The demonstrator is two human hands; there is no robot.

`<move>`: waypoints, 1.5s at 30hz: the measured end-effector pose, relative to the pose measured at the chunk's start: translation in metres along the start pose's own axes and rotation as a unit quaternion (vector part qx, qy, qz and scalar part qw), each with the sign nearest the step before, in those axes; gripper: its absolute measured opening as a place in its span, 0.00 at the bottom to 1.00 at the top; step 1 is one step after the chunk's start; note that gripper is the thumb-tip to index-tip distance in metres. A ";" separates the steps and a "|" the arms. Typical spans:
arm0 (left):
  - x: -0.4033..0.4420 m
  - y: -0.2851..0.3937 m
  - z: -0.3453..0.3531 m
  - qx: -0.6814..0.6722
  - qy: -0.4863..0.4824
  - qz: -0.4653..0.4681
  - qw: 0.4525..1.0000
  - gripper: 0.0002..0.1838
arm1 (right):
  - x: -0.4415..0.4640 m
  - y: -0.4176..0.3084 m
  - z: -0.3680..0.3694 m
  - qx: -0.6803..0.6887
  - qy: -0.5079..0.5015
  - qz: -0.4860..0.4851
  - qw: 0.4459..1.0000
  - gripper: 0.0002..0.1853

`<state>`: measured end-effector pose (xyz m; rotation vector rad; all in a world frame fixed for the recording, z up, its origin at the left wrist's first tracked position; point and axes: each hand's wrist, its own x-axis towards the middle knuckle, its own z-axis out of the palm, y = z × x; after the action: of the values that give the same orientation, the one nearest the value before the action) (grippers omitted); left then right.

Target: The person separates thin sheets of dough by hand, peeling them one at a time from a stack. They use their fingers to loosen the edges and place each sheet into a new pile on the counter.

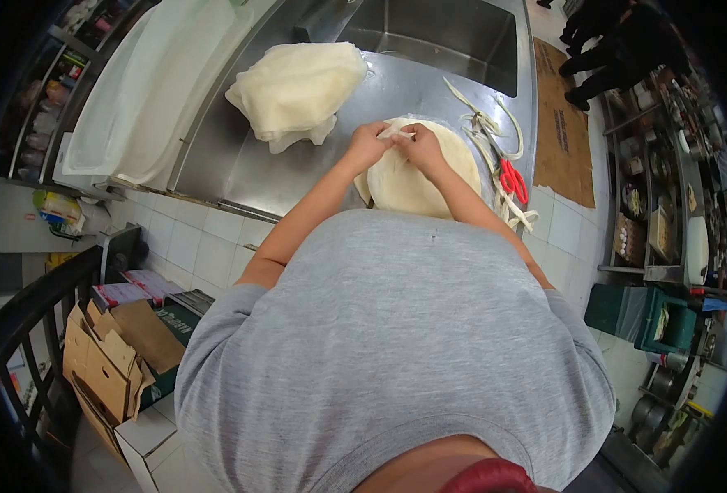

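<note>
A stack of thin, round, pale dough sheets (425, 187) lies on the steel counter in front of my body. At its far edge, my left hand (367, 146) and my right hand (422, 149) are close together, fingers pinched on the thin edge of a dough sheet (396, 130). A whitish, semi-transparent bit shows between the fingertips. To the left, a draped heap of similar sheets (297, 89) sits on the counter. Right of the stack are red-handled scissors (513, 181), lying among cut pale strips (485, 125).
Beyond the steel counter (252, 177) is a sink basin (429, 37). A large whitish tub (162, 90) stands at left. Cardboard (562, 123) covers the floor at right, where people in dark clothes (626, 45) stand by loaded shelves. Cardboard boxes (104, 366) are behind me at left.
</note>
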<state>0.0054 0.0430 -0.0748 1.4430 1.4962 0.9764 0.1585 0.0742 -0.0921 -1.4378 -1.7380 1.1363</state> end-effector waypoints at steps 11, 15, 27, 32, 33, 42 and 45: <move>-0.019 -0.004 0.007 -0.051 -0.045 -0.032 0.997 0.11 | -0.008 -0.019 -0.059 0.137 -0.040 0.058 0.988 0.15; -0.029 0.020 0.005 0.032 0.022 0.072 0.997 0.10 | -0.021 -0.037 -0.063 -0.040 -0.027 -0.026 0.998 0.18; -0.030 0.111 -0.038 0.021 -0.037 0.164 0.985 0.19 | -0.035 -0.131 -0.145 -0.195 0.055 -0.464 0.862 0.12; -0.029 0.054 -0.033 -0.049 -0.159 0.008 0.986 0.19 | -0.063 -0.155 -0.159 -0.221 0.053 -0.334 0.915 0.09; -0.034 0.056 -0.034 -0.105 -0.149 0.005 0.983 0.18 | -0.066 -0.159 -0.162 -0.154 0.057 -0.285 0.944 0.08; -0.031 0.028 -0.037 -0.374 -0.076 -0.194 0.904 0.14 | 0.015 -0.025 -0.150 -0.145 0.166 -0.058 0.974 0.22; -0.048 -0.011 -0.018 -0.233 -0.074 -0.232 0.941 0.16 | 0.000 0.002 -0.137 -0.329 0.159 -0.037 0.930 0.32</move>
<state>-0.0154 -0.0056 -0.0763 0.7584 1.2973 0.8307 0.2782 0.1061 -0.0325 -1.7890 -1.9956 0.2368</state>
